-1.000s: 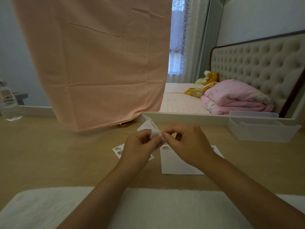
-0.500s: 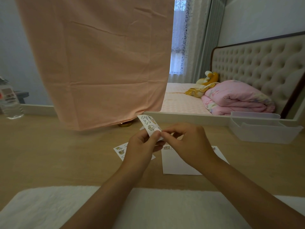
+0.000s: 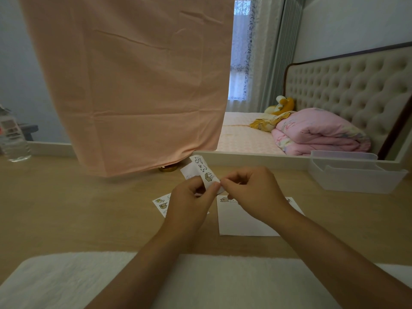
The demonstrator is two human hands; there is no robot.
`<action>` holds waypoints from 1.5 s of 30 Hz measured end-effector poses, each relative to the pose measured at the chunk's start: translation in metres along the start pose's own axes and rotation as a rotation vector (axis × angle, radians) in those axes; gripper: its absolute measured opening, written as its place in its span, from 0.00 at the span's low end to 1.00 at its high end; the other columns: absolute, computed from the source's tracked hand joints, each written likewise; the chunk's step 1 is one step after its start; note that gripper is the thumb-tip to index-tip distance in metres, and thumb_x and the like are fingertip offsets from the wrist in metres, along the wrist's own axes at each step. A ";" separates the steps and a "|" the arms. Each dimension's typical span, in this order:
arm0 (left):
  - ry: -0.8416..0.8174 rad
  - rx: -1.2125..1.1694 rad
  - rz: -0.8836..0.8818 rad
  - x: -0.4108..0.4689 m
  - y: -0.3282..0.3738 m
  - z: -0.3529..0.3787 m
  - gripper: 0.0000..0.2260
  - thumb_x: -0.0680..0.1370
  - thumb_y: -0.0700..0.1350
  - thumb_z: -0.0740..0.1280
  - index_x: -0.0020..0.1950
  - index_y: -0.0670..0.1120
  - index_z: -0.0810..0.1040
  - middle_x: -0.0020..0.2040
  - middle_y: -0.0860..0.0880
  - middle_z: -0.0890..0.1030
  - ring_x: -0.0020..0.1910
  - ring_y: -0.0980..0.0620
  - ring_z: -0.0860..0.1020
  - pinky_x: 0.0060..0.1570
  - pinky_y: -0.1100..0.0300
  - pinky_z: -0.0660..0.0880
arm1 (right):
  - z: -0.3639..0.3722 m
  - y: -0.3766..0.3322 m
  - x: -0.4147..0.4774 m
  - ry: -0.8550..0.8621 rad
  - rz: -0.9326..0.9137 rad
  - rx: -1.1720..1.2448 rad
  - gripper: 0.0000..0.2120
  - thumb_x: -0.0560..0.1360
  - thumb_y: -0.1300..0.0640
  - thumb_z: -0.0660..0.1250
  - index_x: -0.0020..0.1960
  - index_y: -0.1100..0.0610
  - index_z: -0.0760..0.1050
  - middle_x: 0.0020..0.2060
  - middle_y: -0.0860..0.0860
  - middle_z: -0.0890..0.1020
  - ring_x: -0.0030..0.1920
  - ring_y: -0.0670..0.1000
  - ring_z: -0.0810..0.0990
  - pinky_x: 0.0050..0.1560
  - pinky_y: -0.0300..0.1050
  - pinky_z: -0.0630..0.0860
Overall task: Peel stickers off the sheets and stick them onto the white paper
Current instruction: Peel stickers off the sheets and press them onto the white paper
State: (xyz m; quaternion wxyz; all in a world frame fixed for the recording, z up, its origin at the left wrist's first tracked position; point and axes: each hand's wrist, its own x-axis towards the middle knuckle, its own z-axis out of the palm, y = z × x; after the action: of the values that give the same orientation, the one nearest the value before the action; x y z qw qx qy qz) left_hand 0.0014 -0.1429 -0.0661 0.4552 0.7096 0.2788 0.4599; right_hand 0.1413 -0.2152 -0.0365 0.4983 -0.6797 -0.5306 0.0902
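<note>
Left hand (image 3: 189, 197) and right hand (image 3: 252, 188) met just above the middle of the frame, raised over the surface (image 3: 78, 208). The left had thumb and curled fingers pinching a small sticker sheet (image 3: 204, 169), which stood up tilted with its drawings facing the camera. The right pinched the sheet's lower right edge with thumb and forefinger; whether a sticker had lifted there I could not tell.

A peach cloth (image 3: 133, 85) hung across the upper left. A white mat (image 3: 66, 282) ran along the bottom edge under both forearms. At right stood a clear plastic bin (image 3: 354, 177). The white paper (image 3: 240, 221) lay flat beneath the right wrist, a sticker (image 3: 224, 199) at its top left corner. A second sheet (image 3: 161, 203) lay just left of it, partly hidden by the left hand.
</note>
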 end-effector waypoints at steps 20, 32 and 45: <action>-0.056 -0.242 -0.137 0.002 0.007 -0.001 0.04 0.77 0.44 0.72 0.44 0.49 0.85 0.48 0.52 0.87 0.48 0.54 0.85 0.44 0.64 0.80 | -0.001 -0.001 -0.001 0.009 -0.037 -0.107 0.06 0.76 0.52 0.72 0.46 0.43 0.86 0.36 0.37 0.85 0.36 0.40 0.82 0.39 0.43 0.81; -0.009 -0.305 -0.218 0.002 0.004 0.004 0.04 0.79 0.45 0.70 0.49 0.47 0.85 0.50 0.51 0.86 0.51 0.51 0.85 0.50 0.54 0.83 | 0.005 0.003 -0.005 0.078 -0.169 -0.215 0.05 0.76 0.51 0.73 0.50 0.46 0.87 0.40 0.39 0.86 0.36 0.42 0.82 0.37 0.43 0.81; 0.017 -0.081 -0.149 0.003 0.002 -0.003 0.15 0.78 0.46 0.72 0.31 0.47 0.81 0.32 0.46 0.82 0.34 0.50 0.80 0.37 0.51 0.75 | 0.004 0.006 -0.003 -0.032 -0.271 -0.325 0.07 0.78 0.51 0.69 0.53 0.44 0.85 0.43 0.40 0.86 0.42 0.42 0.82 0.43 0.50 0.81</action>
State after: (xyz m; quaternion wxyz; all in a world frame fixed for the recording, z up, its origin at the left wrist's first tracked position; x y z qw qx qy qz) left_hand 0.0000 -0.1401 -0.0623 0.5141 0.6640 0.3159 0.4416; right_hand 0.1416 -0.2146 -0.0445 0.3810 -0.6721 -0.6327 -0.0536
